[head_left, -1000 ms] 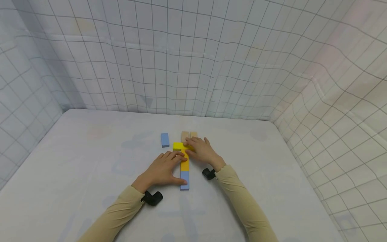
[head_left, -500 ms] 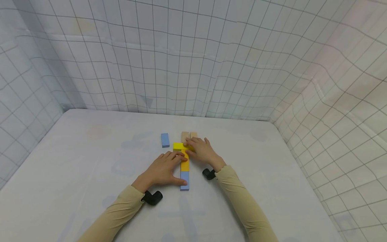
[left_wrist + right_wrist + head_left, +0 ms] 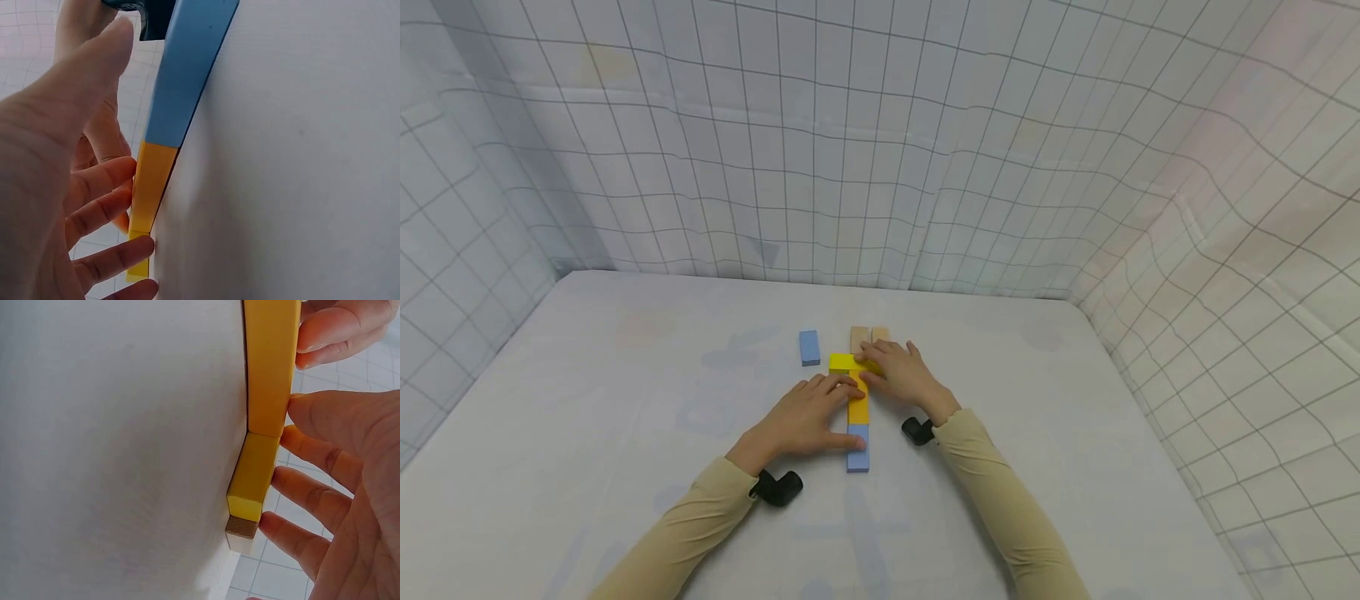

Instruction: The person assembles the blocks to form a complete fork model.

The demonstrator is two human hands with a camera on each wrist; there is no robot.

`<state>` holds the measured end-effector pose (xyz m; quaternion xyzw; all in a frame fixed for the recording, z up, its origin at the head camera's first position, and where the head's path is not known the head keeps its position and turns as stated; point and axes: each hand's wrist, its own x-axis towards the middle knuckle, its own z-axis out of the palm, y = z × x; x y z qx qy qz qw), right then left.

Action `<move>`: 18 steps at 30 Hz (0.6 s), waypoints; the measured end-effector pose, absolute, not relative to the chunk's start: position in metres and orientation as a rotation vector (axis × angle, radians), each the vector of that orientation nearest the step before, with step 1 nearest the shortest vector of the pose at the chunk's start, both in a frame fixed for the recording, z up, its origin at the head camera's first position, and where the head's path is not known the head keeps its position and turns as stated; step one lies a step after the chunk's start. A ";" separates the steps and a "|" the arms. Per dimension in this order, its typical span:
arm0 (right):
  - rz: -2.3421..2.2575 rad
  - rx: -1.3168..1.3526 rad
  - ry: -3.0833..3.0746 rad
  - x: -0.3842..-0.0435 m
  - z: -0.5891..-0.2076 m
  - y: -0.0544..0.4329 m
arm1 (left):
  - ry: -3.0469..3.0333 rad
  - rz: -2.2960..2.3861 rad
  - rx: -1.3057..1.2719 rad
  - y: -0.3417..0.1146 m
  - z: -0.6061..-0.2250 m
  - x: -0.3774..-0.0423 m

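Flat rectangular blocks lie end to end on the white table. Nearest is a blue block [image 3: 858, 462], followed by an orange block [image 3: 858, 412], then a yellow block [image 3: 841, 363] set crosswise. Two wooden blocks [image 3: 860, 336] stand side by side beyond the yellow one. My left hand [image 3: 801, 421] lies over the row from the left, thumb on the blue block, loosely bent fingertips at the orange one. From the right, my right hand [image 3: 902, 373] rests its fingertips on the top faces; in the right wrist view its fingers [image 3: 312, 487] touch the yellow block [image 3: 255, 465], thumb at the orange block [image 3: 269, 369].
A separate blue block [image 3: 809, 347] lies left of the wooden pair. White grid-patterned curtains [image 3: 865, 167] hang around the back and sides of the table [image 3: 625, 400]. A black wrist camera [image 3: 780, 489] sits on the left wrist, another black camera [image 3: 917, 431] on the right.
My left thumb has shifted slightly away from me along the near blue block. The right hand and the blocks look the same.
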<state>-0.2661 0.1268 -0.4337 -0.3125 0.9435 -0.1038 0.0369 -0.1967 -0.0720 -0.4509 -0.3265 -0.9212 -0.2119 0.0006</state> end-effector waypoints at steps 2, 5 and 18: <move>-0.317 -0.959 2.896 -0.266 -0.434 0.127 | -2.873 -0.680 -1.031 -0.072 -0.451 -0.198; -0.312 -0.952 2.897 -0.266 -0.433 0.127 | -2.846 -0.697 -1.037 -0.073 -0.451 -0.199; -0.301 -0.930 2.894 -0.266 -0.432 0.126 | -2.797 -0.725 -1.074 -0.076 -0.451 -0.202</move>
